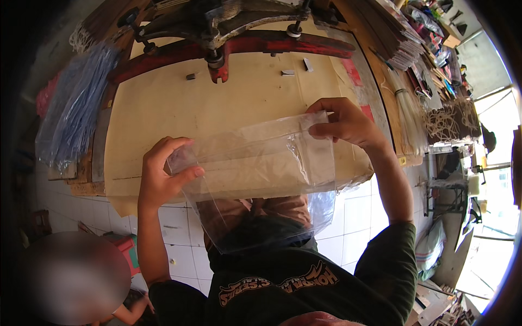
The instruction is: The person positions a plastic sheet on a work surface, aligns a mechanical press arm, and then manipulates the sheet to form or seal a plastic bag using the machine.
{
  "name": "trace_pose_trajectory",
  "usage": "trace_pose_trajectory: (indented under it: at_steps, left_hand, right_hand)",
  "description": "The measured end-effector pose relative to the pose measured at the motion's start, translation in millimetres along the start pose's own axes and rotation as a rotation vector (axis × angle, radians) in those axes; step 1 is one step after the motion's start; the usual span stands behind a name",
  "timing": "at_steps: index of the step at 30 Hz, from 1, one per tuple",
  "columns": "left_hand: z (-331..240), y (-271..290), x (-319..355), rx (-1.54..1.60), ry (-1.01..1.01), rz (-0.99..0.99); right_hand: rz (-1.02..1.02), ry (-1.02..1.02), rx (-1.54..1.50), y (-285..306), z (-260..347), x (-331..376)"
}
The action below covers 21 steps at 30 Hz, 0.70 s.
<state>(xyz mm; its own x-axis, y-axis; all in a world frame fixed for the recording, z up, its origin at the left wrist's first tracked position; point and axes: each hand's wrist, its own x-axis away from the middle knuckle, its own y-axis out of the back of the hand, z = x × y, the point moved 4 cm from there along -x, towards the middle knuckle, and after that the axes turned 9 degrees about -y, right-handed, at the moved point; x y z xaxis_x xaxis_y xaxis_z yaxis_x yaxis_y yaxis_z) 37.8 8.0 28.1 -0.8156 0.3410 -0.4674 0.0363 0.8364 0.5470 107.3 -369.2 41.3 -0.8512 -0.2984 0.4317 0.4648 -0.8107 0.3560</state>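
A clear plastic bag [261,163] is stretched between my two hands, over the near edge of the table and my lap. Its left edge is pinched between thumb and fingers of my left hand [166,165]. At the upper right corner my right hand [342,125] grips the plastic the same way. The lower part hangs down in front of my dark shirt. Beneath it lies a large tan sheet [147,119] covering the work table.
A red and black metal press frame [228,49] spans the table's far side. Bluish plastic sheets [70,103] are piled at left. Several small dark pieces, one a grey scrap [287,73], lie on the tan sheet. Strips [408,108] and cord [443,122] sit right. Another person is at lower left.
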Motion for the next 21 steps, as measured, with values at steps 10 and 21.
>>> trace_pose_trajectory:
  at_steps: [10,21]
  left_hand:
    - [0,1,0,-0.017,0.023,0.016]
    - [-2,0,2,0.000,0.019,0.004]
  right_hand:
    - [-0.031,-0.028,0.002,5,-7,-1]
    - [0.096,0.132,-0.161,5,-20,15]
